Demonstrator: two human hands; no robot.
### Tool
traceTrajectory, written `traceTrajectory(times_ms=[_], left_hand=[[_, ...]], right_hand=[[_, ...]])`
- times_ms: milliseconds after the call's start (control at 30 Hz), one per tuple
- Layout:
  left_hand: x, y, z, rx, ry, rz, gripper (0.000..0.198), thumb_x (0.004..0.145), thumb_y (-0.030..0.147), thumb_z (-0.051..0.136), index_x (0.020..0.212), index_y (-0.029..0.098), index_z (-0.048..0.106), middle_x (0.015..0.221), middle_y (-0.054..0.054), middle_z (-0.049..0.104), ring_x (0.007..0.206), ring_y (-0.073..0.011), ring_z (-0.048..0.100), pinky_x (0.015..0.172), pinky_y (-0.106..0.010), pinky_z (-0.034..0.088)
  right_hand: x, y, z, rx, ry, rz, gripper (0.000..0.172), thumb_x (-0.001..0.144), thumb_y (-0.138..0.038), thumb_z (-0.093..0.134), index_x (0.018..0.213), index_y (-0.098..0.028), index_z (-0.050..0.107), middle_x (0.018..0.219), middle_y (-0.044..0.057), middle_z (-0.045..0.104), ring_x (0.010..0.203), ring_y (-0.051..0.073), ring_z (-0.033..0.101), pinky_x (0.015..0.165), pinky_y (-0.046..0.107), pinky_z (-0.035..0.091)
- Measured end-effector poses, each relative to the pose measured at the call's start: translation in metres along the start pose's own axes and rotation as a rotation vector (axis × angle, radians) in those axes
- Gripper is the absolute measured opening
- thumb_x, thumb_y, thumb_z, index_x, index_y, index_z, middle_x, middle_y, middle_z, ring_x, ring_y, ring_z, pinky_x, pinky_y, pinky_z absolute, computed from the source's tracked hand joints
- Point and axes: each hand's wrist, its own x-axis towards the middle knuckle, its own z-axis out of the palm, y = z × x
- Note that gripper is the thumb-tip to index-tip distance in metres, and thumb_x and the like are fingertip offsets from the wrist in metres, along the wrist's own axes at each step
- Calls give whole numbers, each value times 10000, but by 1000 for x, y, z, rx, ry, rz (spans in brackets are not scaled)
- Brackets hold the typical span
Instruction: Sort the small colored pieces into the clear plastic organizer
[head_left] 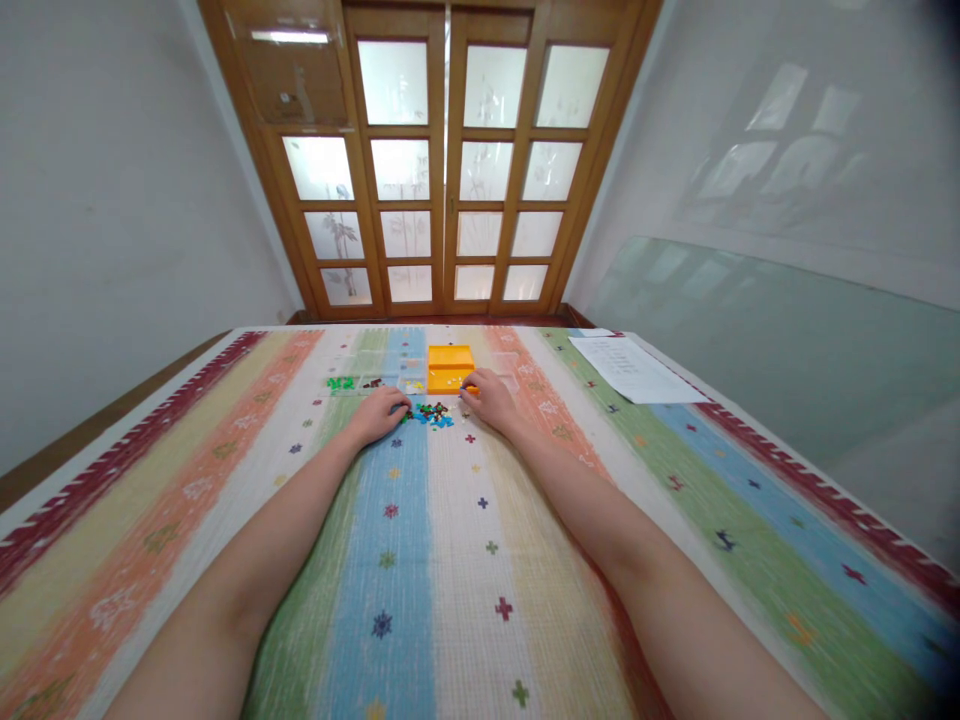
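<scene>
A loose pile of small plastic pieces (433, 414), blue, green, dark brown and red, lies on the striped tablecloth between my hands. At its left edge is my left hand (379, 415), fingers curled and close together; whatever is between the fingertips is too small to make out. My right hand (489, 398) is at the front right corner of an orange open box (451, 356), its fingers pinched on a small blue piece (463, 391). A few pale pieces rest inside the box.
Left of the box, clear trays hold green pieces (340, 383), dark brown pieces (373, 383) and yellow pieces (414, 385). Printed paper sheets (634, 368) lie at the far right of the tablecloth (457, 560). Wooden glass-paned doors (448, 210) stand beyond the table.
</scene>
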Motion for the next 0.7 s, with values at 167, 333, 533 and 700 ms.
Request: traceTrajectory(times_ms=[167,333,533,700], left_hand=[[0,0,0,-5,0,-10,239,958,308,513,965,262,747,1027,-60,705,1050,-244,617,1003,-396,461],[-1,-1,0,-17,0,8,235,961,301,513,959,254,744,1021,-60,705,1033,-239,623,996,-392,464],[0,-1,1,-25,-2,-5,234,954,299,520,958,250,749,1019,-64,702,1030,-240,625,996,-395,466],[-1,-1,0,-28,5,5,229,951,303,526,953,254,750,1017,-62,696,1023,-234,630,989,-384,469]], right_hand=[[4,16,-12,-23,166,87,58,926,-250,629,917,-214,673,1004,94,638,1017,264,555,943,384,430],[4,34,-18,-27,275,179,63,909,-246,617,877,-216,662,1019,101,631,1011,271,553,928,397,444],[3,46,-12,-64,253,243,117,919,-274,592,882,-212,683,1017,104,636,1017,271,554,916,390,444],[3,43,-7,-97,166,247,246,987,-248,491,942,-187,726,1026,127,653,997,265,570,887,377,438]])
